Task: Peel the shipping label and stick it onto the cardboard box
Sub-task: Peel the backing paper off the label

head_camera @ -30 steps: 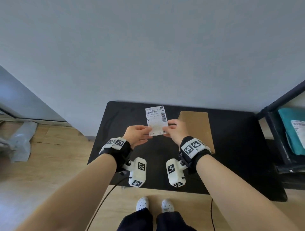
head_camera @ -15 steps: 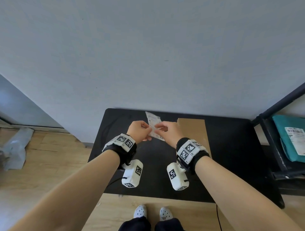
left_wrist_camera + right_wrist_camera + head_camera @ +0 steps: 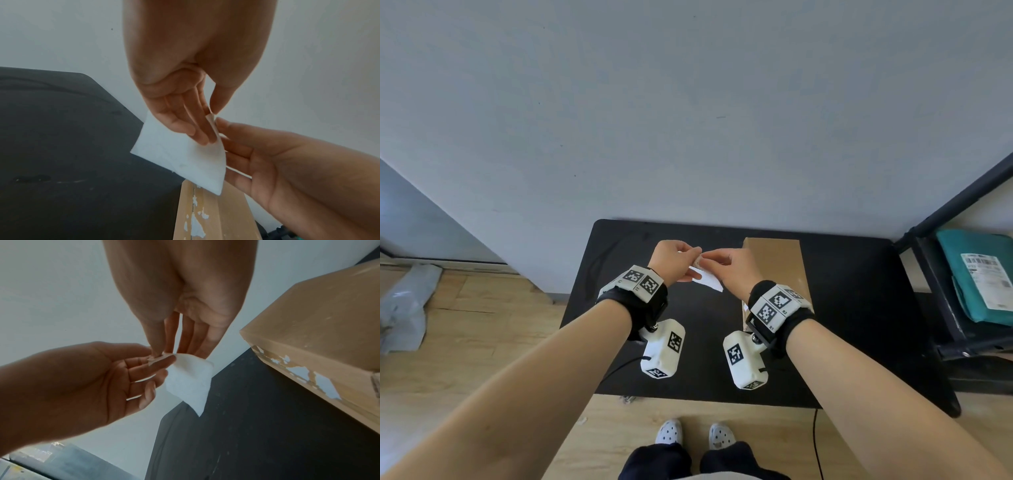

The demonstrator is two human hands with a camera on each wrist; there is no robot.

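Observation:
Both hands hold the white shipping label [image 3: 707,280] in the air above the black table [image 3: 859,308]. My left hand [image 3: 676,257] pinches its upper corner between thumb and fingers [image 3: 202,138]. My right hand [image 3: 732,267] pinches the same corner from the other side. The wrist views show the label's [image 3: 180,159] blank side, with a small corner bent up between the two thumbs. In the right wrist view the label [image 3: 189,381] hangs below my right hand [image 3: 162,352]. The brown cardboard box [image 3: 774,260] stands on the table just right of my hands.
The box's side [image 3: 318,337] carries torn white scraps of old labels. A dark shelf [image 3: 941,308] at the right holds a teal parcel [image 3: 969,270] with its own label. The wall is close behind the table. A grey bag [image 3: 404,308] lies on the wooden floor at left.
The label stood upright with its printed face toward me; now it is tipped over and mostly hidden by my hands. Both hands have closed in on one corner.

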